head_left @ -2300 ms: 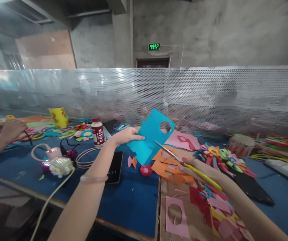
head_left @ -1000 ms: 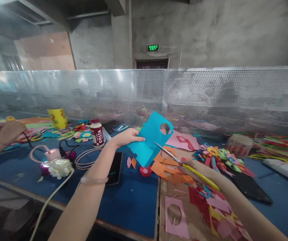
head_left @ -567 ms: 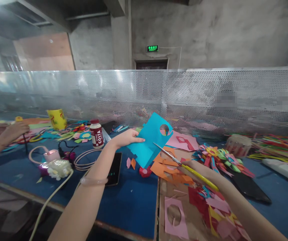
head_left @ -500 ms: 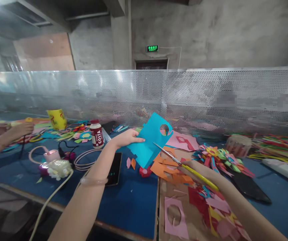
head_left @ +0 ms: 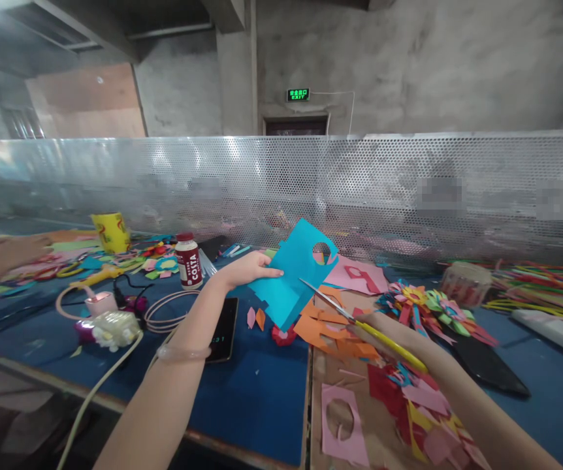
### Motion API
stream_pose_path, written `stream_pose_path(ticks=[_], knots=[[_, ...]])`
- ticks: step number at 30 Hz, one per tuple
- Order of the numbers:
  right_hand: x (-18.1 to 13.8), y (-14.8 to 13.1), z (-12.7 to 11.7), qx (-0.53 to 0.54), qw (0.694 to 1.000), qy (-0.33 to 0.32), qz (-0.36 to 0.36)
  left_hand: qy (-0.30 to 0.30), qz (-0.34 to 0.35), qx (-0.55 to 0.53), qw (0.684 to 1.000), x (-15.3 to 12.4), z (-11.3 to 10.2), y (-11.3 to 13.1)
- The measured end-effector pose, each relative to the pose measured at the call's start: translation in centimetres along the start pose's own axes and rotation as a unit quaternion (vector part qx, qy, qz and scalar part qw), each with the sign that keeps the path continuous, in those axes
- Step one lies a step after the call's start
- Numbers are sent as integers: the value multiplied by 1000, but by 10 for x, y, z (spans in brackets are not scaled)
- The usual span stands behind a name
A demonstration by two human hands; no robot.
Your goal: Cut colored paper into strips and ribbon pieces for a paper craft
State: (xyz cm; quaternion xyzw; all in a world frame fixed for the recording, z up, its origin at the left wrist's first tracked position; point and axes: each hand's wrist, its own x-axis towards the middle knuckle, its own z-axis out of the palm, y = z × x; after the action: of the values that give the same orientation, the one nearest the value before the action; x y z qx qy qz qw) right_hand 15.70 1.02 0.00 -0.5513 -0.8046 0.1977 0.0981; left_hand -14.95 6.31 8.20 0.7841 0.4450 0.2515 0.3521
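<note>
My left hand [head_left: 252,267] is closed on a sheet of blue paper [head_left: 291,274], thumb and fingers pinching its left side. The sheet is held tilted above the table, with a round hole near its upper right corner and notched edges. My right hand [head_left: 384,326] grips scissors [head_left: 360,320] with silver blades and yellow handles. Their tips touch or overlap the middle of the blue sheet; I cannot tell whether the blades are in the paper. The handles hide part of my right fingers. Orange paper scraps [head_left: 330,326] and a red paper flower [head_left: 283,335] lie below.
At left are a maroon-labelled bottle [head_left: 189,261], a yellow cup [head_left: 111,233], cables and a yellow tool [head_left: 98,274]. A phone [head_left: 225,333] lies by my left forearm. Paper flowers [head_left: 423,303] sit at right. A perforated metal partition [head_left: 203,176] stands behind; another person's hand [head_left: 21,251] is far left.
My hands, the blue paper and the scissors look almost unmoved. The other person's hand has shifted left, and a yellow tool with a dark cord now lies on the table near the charger.
</note>
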Motion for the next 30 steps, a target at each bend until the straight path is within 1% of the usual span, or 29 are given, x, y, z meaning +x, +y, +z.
stream_pose_path(ticks=[6, 11, 17, 23, 26, 30], knots=[[-2, -1, -2, 16, 1000, 4, -10, 3, 0, -10, 1000, 1, 1, -1], [-3, -1, -1, 43, 999, -4, 12, 4, -5, -6, 1000, 0, 1, 0], [-5, -5, -2, 27, 1000, -6, 11, 8, 0, 8, 1000, 0, 1, 0], [-4, 0, 1, 20, 1000, 10, -16, 11, 1, 15, 1000, -1, 1, 0], [-4, 1, 1, 19, 1000, 16, -15, 9, 4, 13, 1000, 0, 1, -1], [-6, -3, -1, 20, 1000, 6, -8, 8, 5, 14, 1000, 0, 1, -1]])
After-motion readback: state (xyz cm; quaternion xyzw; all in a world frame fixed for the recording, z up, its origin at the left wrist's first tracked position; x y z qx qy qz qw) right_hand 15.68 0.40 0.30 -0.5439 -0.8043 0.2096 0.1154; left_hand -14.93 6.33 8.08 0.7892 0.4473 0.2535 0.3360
